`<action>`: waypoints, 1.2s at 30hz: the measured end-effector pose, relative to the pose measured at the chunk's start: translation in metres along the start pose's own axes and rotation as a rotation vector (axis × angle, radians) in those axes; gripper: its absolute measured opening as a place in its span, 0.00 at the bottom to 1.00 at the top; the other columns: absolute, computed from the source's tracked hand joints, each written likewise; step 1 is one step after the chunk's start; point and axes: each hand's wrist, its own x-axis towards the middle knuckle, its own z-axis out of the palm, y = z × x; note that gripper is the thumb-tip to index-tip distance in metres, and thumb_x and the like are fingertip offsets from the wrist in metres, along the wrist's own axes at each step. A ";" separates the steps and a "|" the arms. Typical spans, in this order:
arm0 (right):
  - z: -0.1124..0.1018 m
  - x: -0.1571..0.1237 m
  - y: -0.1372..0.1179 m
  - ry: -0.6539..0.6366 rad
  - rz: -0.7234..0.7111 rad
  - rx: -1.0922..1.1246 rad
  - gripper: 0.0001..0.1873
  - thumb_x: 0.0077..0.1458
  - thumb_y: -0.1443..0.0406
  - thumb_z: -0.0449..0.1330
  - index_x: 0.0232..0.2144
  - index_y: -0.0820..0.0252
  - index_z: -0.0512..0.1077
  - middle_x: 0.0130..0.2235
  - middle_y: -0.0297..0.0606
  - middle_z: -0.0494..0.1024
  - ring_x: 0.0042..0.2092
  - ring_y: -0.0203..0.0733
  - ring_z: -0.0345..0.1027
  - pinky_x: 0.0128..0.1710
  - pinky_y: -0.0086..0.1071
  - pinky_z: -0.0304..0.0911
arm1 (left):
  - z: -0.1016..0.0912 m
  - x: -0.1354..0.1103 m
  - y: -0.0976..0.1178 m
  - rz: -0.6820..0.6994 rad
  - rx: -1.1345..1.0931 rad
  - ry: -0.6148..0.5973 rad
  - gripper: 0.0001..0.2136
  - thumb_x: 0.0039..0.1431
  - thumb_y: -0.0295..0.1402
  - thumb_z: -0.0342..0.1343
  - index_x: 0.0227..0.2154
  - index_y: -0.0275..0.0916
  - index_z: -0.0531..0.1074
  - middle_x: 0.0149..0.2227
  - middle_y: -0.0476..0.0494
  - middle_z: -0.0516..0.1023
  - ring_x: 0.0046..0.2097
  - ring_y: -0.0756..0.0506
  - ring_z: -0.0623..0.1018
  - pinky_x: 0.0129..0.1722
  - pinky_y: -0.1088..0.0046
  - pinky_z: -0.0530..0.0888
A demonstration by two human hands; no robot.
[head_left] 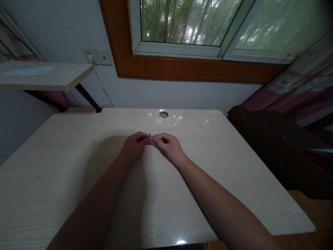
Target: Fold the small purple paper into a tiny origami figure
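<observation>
Between my two hands, just above the pale wooden desk [197, 194], is a small purple piece [150, 136] with a pointed tip, which looks like folded paper. My left hand [135, 144] pinches it from the left with thumb and forefinger. From the right, my right hand [169, 146] pinches the same piece, its fingertips almost touching those of the left. Most of the piece is hidden behind the fingers, so its full shape cannot be made out.
A round cable hole [163, 114] lies near the desk's back edge. At the left, a raised shelf [70, 73] stands on black legs. Behind are a wall socket [97, 57] with a white cable and a window [182, 48]. Dark furniture [270, 146] stands at the right.
</observation>
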 end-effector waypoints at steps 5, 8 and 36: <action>0.001 0.000 0.001 -0.003 -0.009 -0.020 0.11 0.52 0.57 0.64 0.31 0.59 0.78 0.31 0.37 0.79 0.31 0.38 0.70 0.32 0.31 0.63 | 0.001 0.000 -0.002 -0.022 0.055 0.034 0.10 0.52 0.41 0.63 0.30 0.38 0.78 0.30 0.46 0.80 0.34 0.46 0.77 0.39 0.70 0.72; 0.001 0.000 0.000 0.006 -0.005 -0.020 0.12 0.52 0.56 0.64 0.31 0.60 0.78 0.30 0.37 0.79 0.30 0.37 0.69 0.32 0.30 0.62 | 0.001 0.000 -0.001 -0.024 0.043 0.038 0.10 0.52 0.40 0.63 0.29 0.38 0.77 0.30 0.47 0.79 0.34 0.47 0.76 0.39 0.71 0.71; -0.002 0.000 -0.009 0.052 0.010 0.186 0.10 0.53 0.58 0.64 0.30 0.60 0.76 0.29 0.35 0.77 0.31 0.37 0.67 0.34 0.32 0.62 | 0.000 -0.002 0.000 -0.082 -0.096 -0.060 0.10 0.51 0.39 0.63 0.29 0.37 0.76 0.29 0.46 0.80 0.33 0.47 0.78 0.39 0.69 0.74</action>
